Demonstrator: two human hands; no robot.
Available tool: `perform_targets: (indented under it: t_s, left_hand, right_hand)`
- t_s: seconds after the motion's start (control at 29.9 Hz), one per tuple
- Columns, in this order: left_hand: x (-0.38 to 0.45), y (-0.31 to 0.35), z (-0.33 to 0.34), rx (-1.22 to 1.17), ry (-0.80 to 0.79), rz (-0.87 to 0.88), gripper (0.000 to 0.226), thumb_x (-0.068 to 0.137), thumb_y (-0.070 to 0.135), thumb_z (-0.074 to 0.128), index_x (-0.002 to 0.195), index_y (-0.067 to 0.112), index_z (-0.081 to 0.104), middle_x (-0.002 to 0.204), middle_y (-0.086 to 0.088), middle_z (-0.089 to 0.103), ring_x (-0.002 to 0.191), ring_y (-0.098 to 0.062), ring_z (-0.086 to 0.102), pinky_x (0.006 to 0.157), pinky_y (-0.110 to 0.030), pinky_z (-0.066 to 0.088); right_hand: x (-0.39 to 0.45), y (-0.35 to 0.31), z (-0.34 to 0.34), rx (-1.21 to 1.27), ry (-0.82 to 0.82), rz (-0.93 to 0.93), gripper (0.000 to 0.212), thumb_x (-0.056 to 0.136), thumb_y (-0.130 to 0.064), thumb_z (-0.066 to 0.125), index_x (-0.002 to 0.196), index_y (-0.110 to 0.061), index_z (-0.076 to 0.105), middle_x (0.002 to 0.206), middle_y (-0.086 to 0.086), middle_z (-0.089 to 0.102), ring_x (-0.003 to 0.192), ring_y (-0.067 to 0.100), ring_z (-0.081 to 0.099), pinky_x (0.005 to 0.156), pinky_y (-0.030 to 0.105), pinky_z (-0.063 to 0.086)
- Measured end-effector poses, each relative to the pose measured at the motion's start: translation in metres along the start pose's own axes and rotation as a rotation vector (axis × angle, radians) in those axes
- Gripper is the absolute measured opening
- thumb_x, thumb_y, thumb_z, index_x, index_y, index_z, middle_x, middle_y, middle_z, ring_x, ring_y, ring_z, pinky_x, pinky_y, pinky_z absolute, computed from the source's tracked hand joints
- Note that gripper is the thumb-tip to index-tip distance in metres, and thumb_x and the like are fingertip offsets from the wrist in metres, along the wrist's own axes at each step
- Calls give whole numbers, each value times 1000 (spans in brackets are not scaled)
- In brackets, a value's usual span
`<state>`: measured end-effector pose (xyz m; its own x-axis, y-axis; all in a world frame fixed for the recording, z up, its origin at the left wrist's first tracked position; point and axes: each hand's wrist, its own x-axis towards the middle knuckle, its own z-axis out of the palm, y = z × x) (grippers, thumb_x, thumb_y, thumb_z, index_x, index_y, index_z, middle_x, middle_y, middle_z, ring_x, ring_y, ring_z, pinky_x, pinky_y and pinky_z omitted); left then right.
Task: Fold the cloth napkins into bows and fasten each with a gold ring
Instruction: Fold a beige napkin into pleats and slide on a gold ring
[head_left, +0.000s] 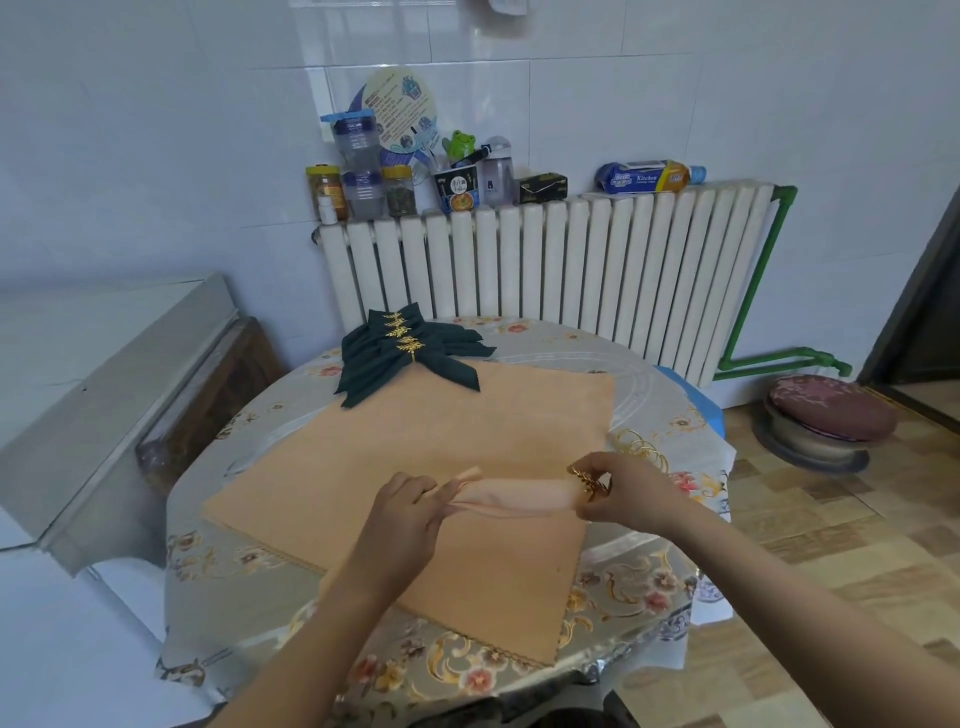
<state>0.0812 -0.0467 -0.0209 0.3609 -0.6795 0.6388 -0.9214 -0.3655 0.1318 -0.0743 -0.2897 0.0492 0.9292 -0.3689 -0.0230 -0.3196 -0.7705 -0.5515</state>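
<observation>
A peach napkin (511, 496) is gathered into a narrow roll above a flat stack of peach napkins (415, 457) on the round table. My left hand (402, 512) pinches the roll's left end. My right hand (631, 496) holds a gold leaf-shaped ring (587, 480) at the roll's right end; whether the cloth is inside the ring I cannot tell. Several loose gold rings (641, 447) lie just behind my right hand. A pile of dark green napkin bows (410, 356) with gold rings sits at the table's far side.
The floral tablecloth (467, 660) hangs over the table edge. A white radiator (545, 265) stands behind, with jars, bottles and a fan on top. A grey cabinet (119, 405) is at left. A cushioned stool (826, 421) stands on the tiled floor at right.
</observation>
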Motion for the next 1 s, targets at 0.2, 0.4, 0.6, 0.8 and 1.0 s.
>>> perform_targets:
  t_s: [0.2,0.4,0.6,0.8,1.0]
  left_hand:
    - [-2,-3,-6,65,35,112,44,102,31,34,105,8,71,82,-8,65,71,-26,52,59,-33,47]
    - [2,7,-8,75,18,120,36,97,27,42,105,7,71,82,-9,65,73,-26,52,60,-34,49]
    - [9,21,-8,44,-14,129,33,90,24,48,106,7,71,82,-7,64,74,-24,49,60,-33,48]
    - [6,28,-6,24,-46,96,31,89,23,48,107,11,70,82,-4,64,75,-22,47,62,-31,46]
    - [-2,24,-6,16,-75,68,31,87,19,48,106,11,71,81,-5,65,73,-22,51,62,-29,47]
  right_hand:
    - [-2,-7,0,-422,-43,-155,40,77,-34,67,116,-28,62,109,-8,62,102,13,48,86,24,40]
    - [-3,-16,10,-406,-84,-245,47,77,-34,66,123,-29,57,107,-10,64,92,10,35,74,22,30]
    - [-2,-28,26,-239,-40,-254,54,75,-37,70,126,-28,55,108,-6,65,94,10,42,72,22,35]
    - [0,-42,45,-61,-5,-171,57,76,-39,70,127,-23,53,108,-4,65,94,13,58,70,22,41]
    - [-1,-41,55,36,23,-133,56,75,-41,72,124,-19,57,108,-1,65,86,8,55,70,18,40]
